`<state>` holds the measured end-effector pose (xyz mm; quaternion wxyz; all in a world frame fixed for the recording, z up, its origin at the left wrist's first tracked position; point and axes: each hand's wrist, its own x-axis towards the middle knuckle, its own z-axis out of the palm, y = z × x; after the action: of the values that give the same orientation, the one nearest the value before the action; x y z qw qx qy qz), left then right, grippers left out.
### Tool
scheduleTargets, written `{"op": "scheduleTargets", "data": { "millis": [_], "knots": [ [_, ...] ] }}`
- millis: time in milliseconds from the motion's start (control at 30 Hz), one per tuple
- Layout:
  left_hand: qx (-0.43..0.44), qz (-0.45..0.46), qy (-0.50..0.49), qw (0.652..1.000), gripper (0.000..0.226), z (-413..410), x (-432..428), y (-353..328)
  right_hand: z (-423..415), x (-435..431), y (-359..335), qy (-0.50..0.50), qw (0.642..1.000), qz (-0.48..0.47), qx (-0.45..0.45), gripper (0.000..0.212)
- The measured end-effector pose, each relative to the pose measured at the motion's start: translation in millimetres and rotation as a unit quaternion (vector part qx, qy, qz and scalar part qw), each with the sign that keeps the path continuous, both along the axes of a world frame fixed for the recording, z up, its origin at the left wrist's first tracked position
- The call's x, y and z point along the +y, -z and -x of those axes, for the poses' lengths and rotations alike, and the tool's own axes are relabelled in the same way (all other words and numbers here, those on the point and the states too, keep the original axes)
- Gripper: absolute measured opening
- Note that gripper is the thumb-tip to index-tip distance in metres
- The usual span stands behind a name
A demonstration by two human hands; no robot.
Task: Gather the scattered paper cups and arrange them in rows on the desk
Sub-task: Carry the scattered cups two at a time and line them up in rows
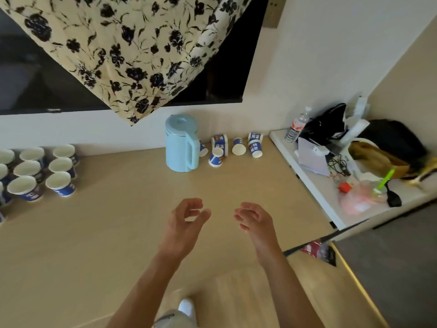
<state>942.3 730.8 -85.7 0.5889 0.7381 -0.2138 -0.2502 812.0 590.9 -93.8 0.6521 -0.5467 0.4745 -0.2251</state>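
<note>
Beige table (94, 233) is carrying upright cups (35, 171) standing in rows at its left edge. A light-blue kettle (181, 144) is standing at the back, with perhaps six scattered cups (233, 146) lying beside it. Both hands, left (186, 217) and right (254, 217), are hovering open and empty.

**Pale room, beige surface, cluttered side shelf**

A beige wooden surface (118, 233) meets a white wall (319, 67). A dark wall-mounted screen (35, 91) is partly draped by cream cloth with black flowers (130, 43). A light-blue kettle (181, 144) stands near the wall. To the right, a white shelf (314, 183) carries bags, a water bottle (295, 126) and cables. Light wood flooring (236, 304) shows below.
</note>
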Motion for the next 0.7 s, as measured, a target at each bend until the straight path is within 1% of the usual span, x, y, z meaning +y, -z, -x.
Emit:
{"op": "scheduleTargets", "data": {
  "millis": [133, 200, 333, 400, 500, 600, 700],
  "knots": [
    [0.018, -0.009, 0.02, 1.0, 0.019, -3, -58, 0, -6, -62, -5, -0.013, 1.0, 0.013, 0.01, 0.017],
    [0.027, -0.017, 0.018, 0.999, 0.019, -4, -82, -1, -16, -86, -4, -0.026, 0.999, 0.011, 0.019, 0.021],
    [0.039, -0.021, -0.012, 0.999, 0.019, -5, -123, 3, -49, -128, 10, -0.073, 0.996, 0.009, 0.04, 0.024],
    [0.05, -0.023, -0.038, 0.998, 0.02, -5, -140, 6, -71, -153, 21, -0.105, 0.993, 0.026, 0.055, 0.025],
    [0.061, -0.036, -0.104, 0.992, 0.021, -7, -163, 10, -114, -193, 39, -0.169, 0.978, 0.079, 0.09, 0.033],
    [0.074, -0.054, -0.167, 0.982, 0.022, -7, -179, 17, -154, -229, 55, -0.227, 0.955, 0.145, 0.126, 0.044],
    [0.098, -0.06, -0.214, 0.97, 0.02, -8, -198, 24, -199, -266, 73, -0.293, 0.917, 0.221, 0.155, 0.051]
  ]
}}
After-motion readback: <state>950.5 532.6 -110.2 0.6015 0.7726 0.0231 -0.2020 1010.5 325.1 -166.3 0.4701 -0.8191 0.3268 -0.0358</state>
